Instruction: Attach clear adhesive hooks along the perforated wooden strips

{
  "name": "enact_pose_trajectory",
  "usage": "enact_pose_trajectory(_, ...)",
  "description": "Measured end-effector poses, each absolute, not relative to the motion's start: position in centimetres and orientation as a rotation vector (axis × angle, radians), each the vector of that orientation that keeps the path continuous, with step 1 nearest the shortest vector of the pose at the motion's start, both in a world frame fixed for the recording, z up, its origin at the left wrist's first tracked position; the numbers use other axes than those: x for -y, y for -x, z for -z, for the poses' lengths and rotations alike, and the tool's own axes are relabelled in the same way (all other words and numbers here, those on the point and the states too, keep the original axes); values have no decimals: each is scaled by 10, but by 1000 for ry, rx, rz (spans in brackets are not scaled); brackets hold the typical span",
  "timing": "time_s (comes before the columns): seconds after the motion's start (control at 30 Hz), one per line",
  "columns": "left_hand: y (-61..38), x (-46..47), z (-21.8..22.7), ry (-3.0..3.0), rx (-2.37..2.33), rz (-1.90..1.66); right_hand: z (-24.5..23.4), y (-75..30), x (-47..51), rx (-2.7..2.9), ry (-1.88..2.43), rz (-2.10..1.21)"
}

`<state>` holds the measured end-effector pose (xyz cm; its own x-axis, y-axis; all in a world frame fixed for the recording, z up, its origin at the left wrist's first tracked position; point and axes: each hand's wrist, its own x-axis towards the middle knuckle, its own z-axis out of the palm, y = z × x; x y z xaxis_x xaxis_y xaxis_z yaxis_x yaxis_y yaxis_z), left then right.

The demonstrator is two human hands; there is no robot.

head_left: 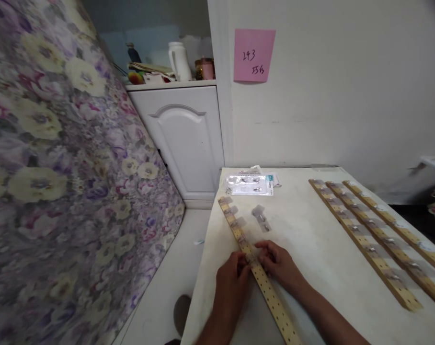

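Note:
A long wooden strip with rows of small holes (275,299) lies slantwise on the white table. Clear square adhesive hooks (234,216) sit along its far part. Between my two hands, another clear adhesive hook (252,258) rests on the strip, its details blurred. My left hand (233,282) is at the strip's left edge, fingers bent and pinched at the hook's near side. From the right, my right hand (279,265) holds the hook's other edge between thumb and fingers. A few loose clear hooks (261,218) lie just beyond my right hand.
Clear blister packs (249,185) lie at the table's far left corner. Three more wooden strips with hooks (361,237) lie side by side at the right. A floral curtain (77,167) hangs at the left; a white cabinet (188,143) and a wall stand behind the table.

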<state>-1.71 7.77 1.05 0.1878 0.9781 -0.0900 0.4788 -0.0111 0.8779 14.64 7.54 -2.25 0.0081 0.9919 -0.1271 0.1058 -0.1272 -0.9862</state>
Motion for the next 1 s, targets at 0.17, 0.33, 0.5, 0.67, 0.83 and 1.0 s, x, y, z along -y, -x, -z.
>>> enact_pose_trajectory(0.17,17,-77,-12,-1615,-1401,-747,24,-148,-75,1272,1391,-1202)
enact_pose_trajectory(0.33,17,-76,-13,-1614,-1393,-747,22,-148,-75,1279,1373,-1222)
enact_pose_trajectory(0.5,17,-76,-12,-1616,-1414,-737,21,-148,-75,1282,1391,-1213)
enact_pose_trajectory(0.67,17,-76,-10,-1608,-1405,-744,20,-147,-75,1273,1388,-1218)
enact_pose_trajectory(0.83,17,-76,-12,-1619,-1383,-753,21,-147,-76,1271,1409,-1212)
enact_pose_trajectory(1.0,18,-77,-11,-1631,-1371,-751,22,-147,-75,1284,1396,-1191)
